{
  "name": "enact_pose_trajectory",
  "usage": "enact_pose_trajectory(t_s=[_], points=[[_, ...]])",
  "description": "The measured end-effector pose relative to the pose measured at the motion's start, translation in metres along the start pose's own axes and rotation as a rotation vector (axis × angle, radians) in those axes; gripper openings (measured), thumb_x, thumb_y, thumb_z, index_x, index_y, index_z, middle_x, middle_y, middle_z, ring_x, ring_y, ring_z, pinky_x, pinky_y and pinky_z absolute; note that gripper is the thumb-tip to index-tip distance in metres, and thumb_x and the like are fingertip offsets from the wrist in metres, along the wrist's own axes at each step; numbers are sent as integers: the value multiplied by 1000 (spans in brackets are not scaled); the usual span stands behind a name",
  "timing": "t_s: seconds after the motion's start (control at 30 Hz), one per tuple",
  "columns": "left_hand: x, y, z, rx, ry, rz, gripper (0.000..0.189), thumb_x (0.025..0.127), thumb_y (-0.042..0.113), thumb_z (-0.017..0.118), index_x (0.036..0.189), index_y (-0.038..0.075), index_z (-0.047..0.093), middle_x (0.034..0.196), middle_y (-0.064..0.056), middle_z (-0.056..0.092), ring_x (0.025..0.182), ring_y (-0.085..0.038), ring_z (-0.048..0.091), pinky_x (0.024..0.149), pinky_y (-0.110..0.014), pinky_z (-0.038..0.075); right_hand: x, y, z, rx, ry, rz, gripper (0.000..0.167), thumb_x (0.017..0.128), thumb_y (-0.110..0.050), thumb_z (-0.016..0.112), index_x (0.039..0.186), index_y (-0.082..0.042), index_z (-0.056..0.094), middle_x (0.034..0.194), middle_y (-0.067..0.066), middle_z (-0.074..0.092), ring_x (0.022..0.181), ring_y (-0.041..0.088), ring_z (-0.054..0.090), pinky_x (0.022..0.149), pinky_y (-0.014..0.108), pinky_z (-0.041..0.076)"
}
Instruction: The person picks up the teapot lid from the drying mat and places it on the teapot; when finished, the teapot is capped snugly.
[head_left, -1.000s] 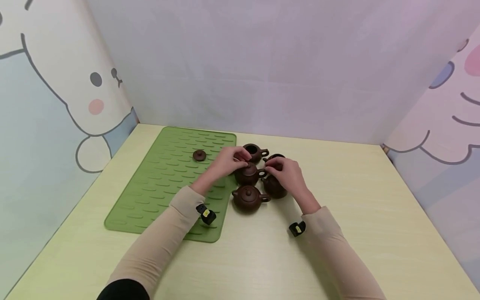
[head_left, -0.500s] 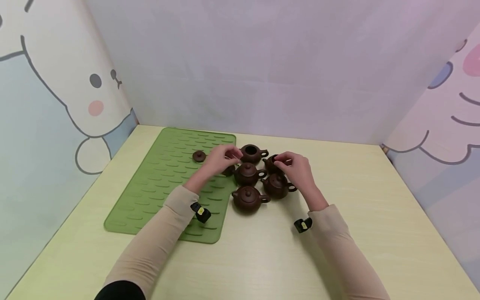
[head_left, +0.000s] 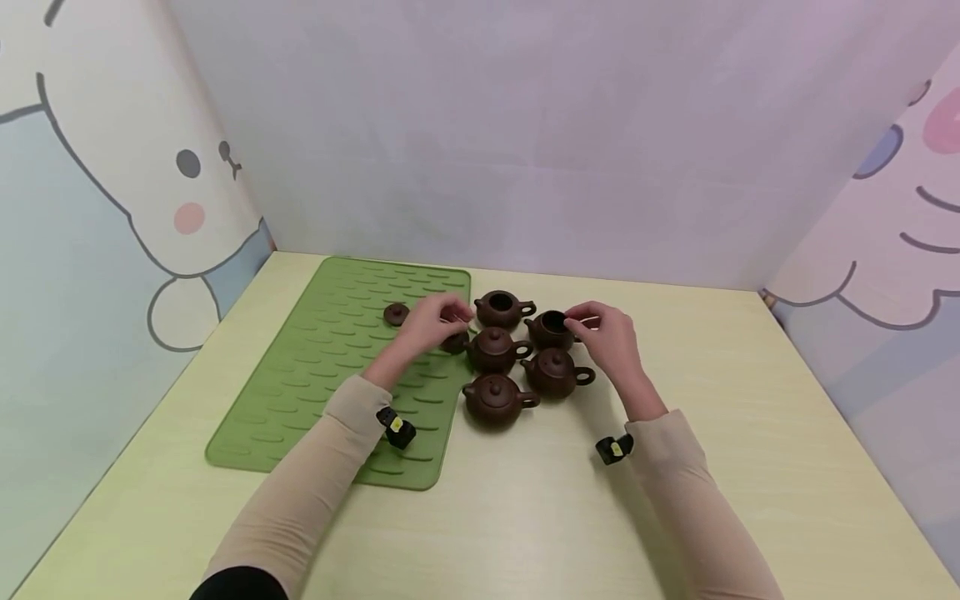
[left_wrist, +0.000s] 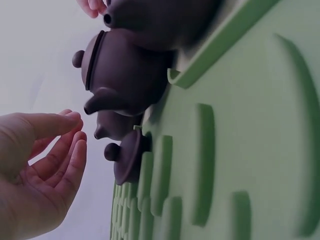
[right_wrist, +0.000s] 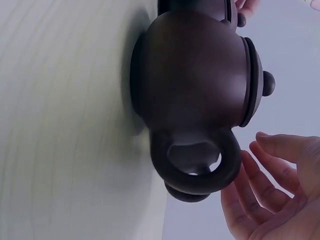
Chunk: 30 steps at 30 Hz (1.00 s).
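My left hand [head_left: 431,323] hovers over the green mat's right side, fingers loosely bent. The left wrist view shows nothing between its thumb and fingertips. Partly covered by it is a dark brown teapot lid [head_left: 454,342], beside the spout of a lidded teapot [head_left: 492,350]. Another lid [head_left: 396,314] lies farther left. My right hand [head_left: 609,333] is at the right of a lidless teapot [head_left: 550,333], fingertips overlapping its rim and covering part of its handle. It appears empty in the right wrist view, behind a lidded teapot's handle [right_wrist: 200,185].
Another lidless teapot [head_left: 498,312] stands at the back of the cluster. Two lidded teapots, one in front [head_left: 495,404] and one at right [head_left: 553,377], stand close by. The green ridged mat [head_left: 292,392] covers the table's left part. Fabric walls [head_left: 525,150] enclose the table [head_left: 712,400].
My left hand has drawn left off the middle teapot's lid, uncovering the lid on the mat. My right hand has shifted right, revealing the right-hand lidded teapot and the lidless pot's mouth.
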<state>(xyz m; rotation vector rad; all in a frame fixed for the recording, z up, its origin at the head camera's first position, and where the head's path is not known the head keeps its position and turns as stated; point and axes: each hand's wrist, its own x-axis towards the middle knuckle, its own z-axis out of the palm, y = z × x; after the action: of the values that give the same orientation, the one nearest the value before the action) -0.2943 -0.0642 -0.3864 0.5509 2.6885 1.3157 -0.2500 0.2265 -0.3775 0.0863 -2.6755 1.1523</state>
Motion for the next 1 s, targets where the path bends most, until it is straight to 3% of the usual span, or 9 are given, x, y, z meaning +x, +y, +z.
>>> enact_pose_trajectory(t_s=[0.4, 0.57, 0.77, 1.0], points=[[-1, -12, 2, 3, -2, -47, 21, 93, 4, 68, 113, 3, 69, 110, -14, 71, 101, -27, 67, 85, -36, 57, 2, 21, -3, 32, 44, 45, 24, 95, -13, 65, 114, 1, 71, 120, 21, 69, 111, 36, 67, 94, 46, 57], [0, -17, 3, -1, 3, -56, 21, 92, 3, 69, 112, 3, 70, 110, -15, 71, 100, -27, 67, 86, -36, 57, 3, 29, -3, -2, -10, 88, 28, 96, -15, 65, 119, -1, 70, 124, 22, 68, 117, 37, 64, 96, 50, 53], [-1, -18, 3, 18, 2, -76, 21, 90, 1, 70, 111, 5, 71, 109, -15, 71, 99, -27, 67, 85, -36, 57, 6, 35, 1, 0, -77, 82, 28, 96, -14, 66, 120, 1, 69, 119, 24, 70, 117, 38, 64, 102, 51, 48], [-4, -19, 3, 41, -5, -115, 21, 89, -3, 69, 109, 5, 70, 110, -15, 70, 99, -28, 66, 82, -35, 56, 12, 35, 6, -10, -101, 99, 25, 95, -14, 66, 116, 0, 70, 116, 22, 71, 111, 36, 68, 97, 46, 51]])
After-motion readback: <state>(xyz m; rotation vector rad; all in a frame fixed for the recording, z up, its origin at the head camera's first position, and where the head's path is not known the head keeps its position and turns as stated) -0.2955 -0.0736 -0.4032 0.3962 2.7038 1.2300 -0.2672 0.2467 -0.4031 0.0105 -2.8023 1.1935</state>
